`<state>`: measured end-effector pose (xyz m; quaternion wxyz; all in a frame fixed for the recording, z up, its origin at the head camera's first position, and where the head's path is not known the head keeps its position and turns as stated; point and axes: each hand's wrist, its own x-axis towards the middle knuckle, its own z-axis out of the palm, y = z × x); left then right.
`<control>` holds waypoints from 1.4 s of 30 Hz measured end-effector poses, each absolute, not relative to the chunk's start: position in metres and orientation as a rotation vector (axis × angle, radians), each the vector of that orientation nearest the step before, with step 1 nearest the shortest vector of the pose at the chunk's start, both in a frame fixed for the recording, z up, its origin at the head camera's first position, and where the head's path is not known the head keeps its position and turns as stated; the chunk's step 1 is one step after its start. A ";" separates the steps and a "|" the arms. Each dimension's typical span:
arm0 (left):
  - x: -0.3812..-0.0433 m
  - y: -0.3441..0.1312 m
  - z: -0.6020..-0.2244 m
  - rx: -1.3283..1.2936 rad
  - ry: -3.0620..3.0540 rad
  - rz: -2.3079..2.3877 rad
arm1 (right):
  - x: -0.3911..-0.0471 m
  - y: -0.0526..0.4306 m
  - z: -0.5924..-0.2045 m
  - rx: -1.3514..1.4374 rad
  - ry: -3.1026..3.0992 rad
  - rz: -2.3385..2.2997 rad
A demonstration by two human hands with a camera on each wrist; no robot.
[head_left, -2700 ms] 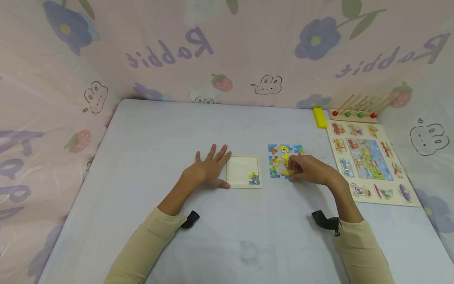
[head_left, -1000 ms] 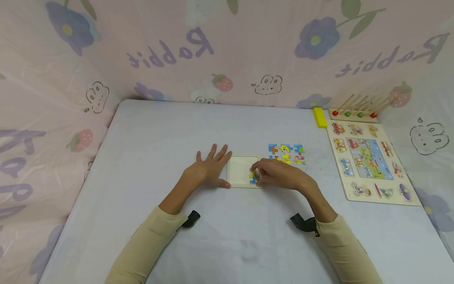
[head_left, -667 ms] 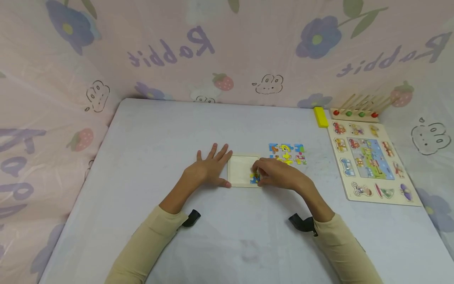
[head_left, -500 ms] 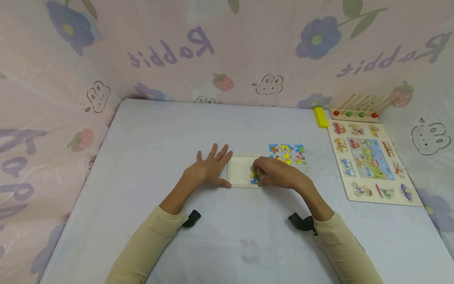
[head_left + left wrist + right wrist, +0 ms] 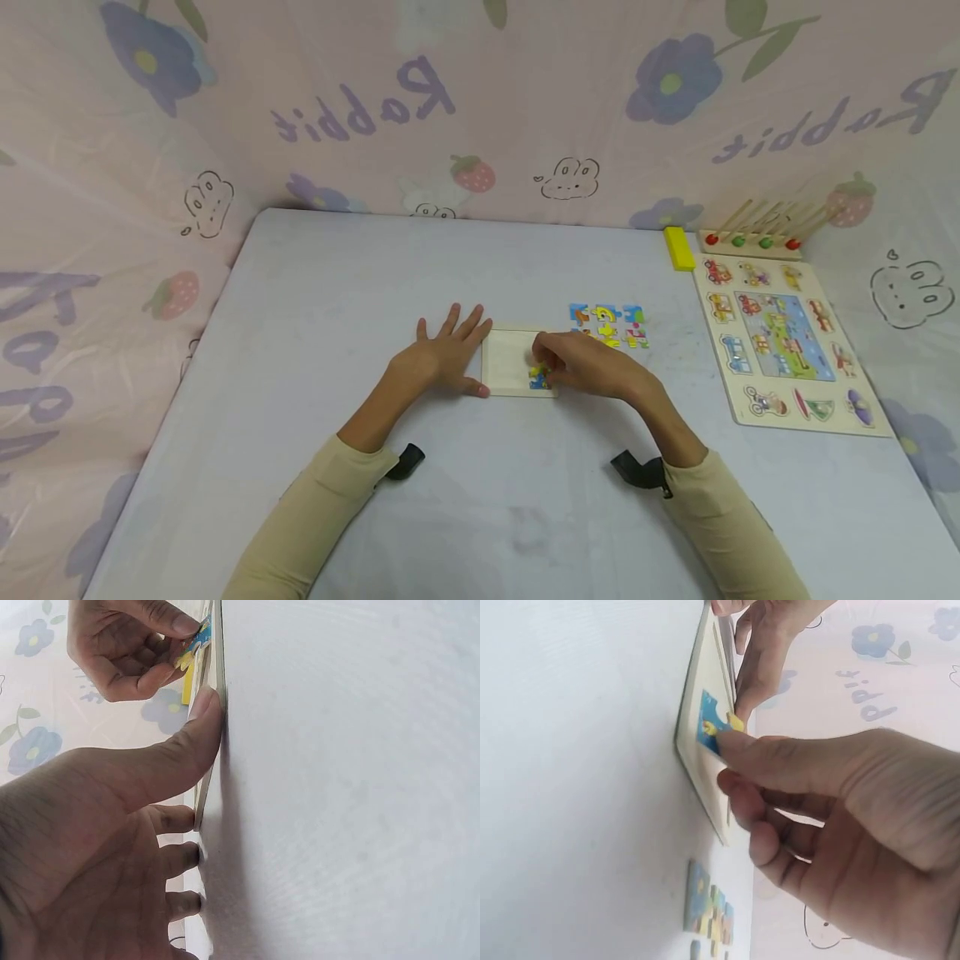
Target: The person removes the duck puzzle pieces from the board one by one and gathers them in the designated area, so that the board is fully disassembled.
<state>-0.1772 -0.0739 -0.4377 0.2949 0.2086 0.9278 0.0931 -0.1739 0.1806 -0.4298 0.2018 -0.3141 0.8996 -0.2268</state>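
A shallow square wooden puzzle tray (image 5: 504, 362) lies on the table, most of its base bare. My left hand (image 5: 441, 357) rests beside its left edge, fingers spread, the thumb touching the frame in the left wrist view. My right hand (image 5: 581, 362) is over the tray's right side. Between thumb and fingertips it pinches a blue and yellow jigsaw piece (image 5: 197, 643), tilted in the left wrist view. Blue and yellow puzzle (image 5: 538, 379) shows in the tray's near right corner, partly behind the fingers. Several loose jigsaw pieces (image 5: 606, 313) lie right of the tray, the nearer ones hidden by the right hand.
At the right stands a large wooden picture board (image 5: 738, 408) with vehicle shapes. Behind it are a rack with sticks and red and green beads (image 5: 750, 242) and a yellow block (image 5: 678, 248). Patterned cloth walls (image 5: 510, 100) close off the table's back and sides.
My right hand has moved left from the loose pieces to the tray's right side, where it stays with small finger shifts. The left hand has kept its place.
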 end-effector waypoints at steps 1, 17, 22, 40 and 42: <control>-0.177 -0.074 -0.438 0.555 2.470 0.248 | -0.174 0.181 -0.431 -0.885 2.511 -0.644; -0.178 -0.075 -0.440 0.574 2.476 0.256 | -0.174 0.240 -0.423 -0.968 2.713 -0.912; -0.178 -0.076 -0.440 0.572 2.477 0.248 | -0.173 0.273 -0.416 -0.931 2.847 -0.911; -0.180 -0.078 -0.441 0.562 2.471 0.264 | -0.177 0.312 -0.436 -0.606 2.802 -0.707; -0.180 -0.078 -0.442 0.564 2.470 0.273 | -0.180 0.310 -0.438 -0.574 2.797 -0.699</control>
